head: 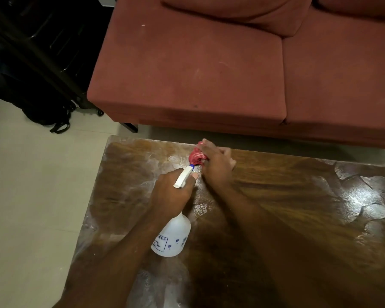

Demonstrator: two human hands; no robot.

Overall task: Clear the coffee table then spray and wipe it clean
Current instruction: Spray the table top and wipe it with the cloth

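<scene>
The dark wooden coffee table [287, 196] fills the lower right, its top streaked with wet and dusty patches. My left hand [171, 194] grips the neck of a white spray bottle [172, 236] held above the table, nozzle pointing toward the far edge. Just beyond the nozzle, my right hand [217, 162] presses a crumpled red cloth [196, 156] onto the tabletop near the far edge. Most of the cloth is hidden under the fingers.
A red-brown sofa [198, 74] stands right behind the table with a narrow gap between them. Dark furniture and a black bag [47, 114] sit at the upper left. Pale tiled floor [31, 196] lies to the left of the table.
</scene>
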